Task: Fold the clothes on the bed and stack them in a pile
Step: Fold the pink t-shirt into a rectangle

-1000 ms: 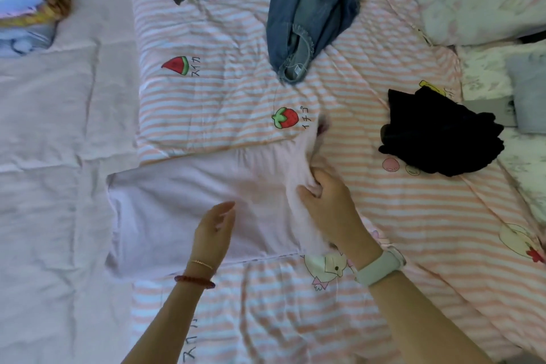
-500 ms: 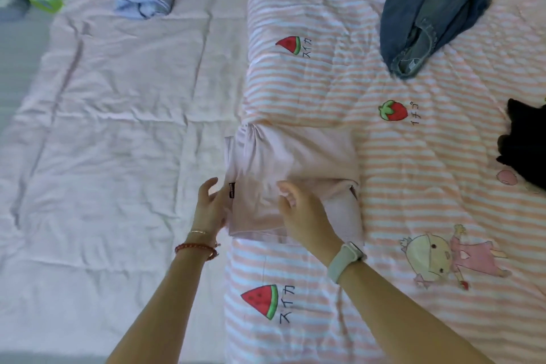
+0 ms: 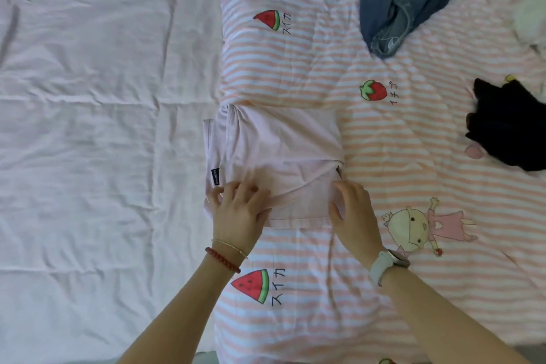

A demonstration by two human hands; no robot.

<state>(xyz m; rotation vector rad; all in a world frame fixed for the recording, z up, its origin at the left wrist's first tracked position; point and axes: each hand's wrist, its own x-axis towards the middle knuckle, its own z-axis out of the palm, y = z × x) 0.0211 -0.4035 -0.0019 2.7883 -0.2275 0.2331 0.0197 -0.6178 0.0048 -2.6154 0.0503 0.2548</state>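
Pink garment (image 3: 277,154), part-folded, lies mid-bed on striped quilt (image 3: 384,289). Left hand (image 3: 237,210) pinches its near-left corner; right hand (image 3: 354,213), fingers curled, holds near-right edge. Best lift both corners level, fold far, then smooth flat.

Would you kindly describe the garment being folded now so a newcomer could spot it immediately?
Find the striped quilt with fruit cartoons; at its left edge lies the pale pink shirt, under the left hand and right hand. Unlike the denim jeans and black garment, it is neatly squared with a small dark tag.
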